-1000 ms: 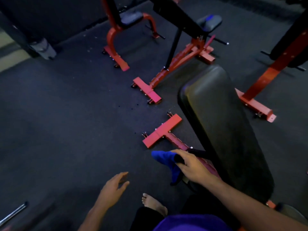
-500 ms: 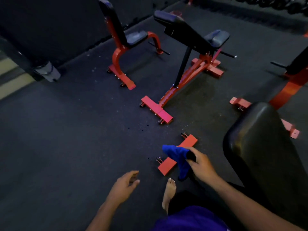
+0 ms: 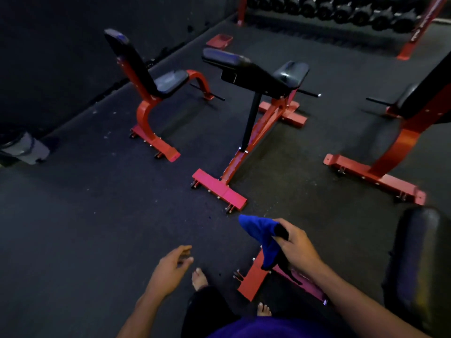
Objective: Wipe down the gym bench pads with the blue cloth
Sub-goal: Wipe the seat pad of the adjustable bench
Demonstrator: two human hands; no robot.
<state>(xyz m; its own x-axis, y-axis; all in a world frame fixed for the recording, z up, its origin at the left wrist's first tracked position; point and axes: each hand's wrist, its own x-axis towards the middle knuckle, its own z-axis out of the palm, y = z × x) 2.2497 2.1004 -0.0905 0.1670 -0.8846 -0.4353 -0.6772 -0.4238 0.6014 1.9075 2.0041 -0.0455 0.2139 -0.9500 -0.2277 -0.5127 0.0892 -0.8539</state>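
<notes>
My right hand (image 3: 294, 245) grips the blue cloth (image 3: 260, 231), which hangs down over the floor in front of me. My left hand (image 3: 172, 267) hovers empty with relaxed fingers, left of the cloth. The nearest bench pad (image 3: 419, 269), black and tilted, sits at the far right edge, apart from both hands. Ahead stands an incline bench with a long black back pad (image 3: 241, 69) and a small seat pad (image 3: 291, 71). Left of it is an upright seat bench (image 3: 136, 62) on a red frame.
A red frame foot (image 3: 253, 279) lies just under my right hand, by my bare feet (image 3: 199, 279). Another red-framed bench (image 3: 400, 147) stands at the right. A dumbbell rack (image 3: 341, 8) lines the back wall. A grey bin (image 3: 26, 148) sits at the left.
The view has swung up and left, so the near pad slid to the right edge. My right hand with the cloth has come away from the bench frame. My left hand stays empty.
</notes>
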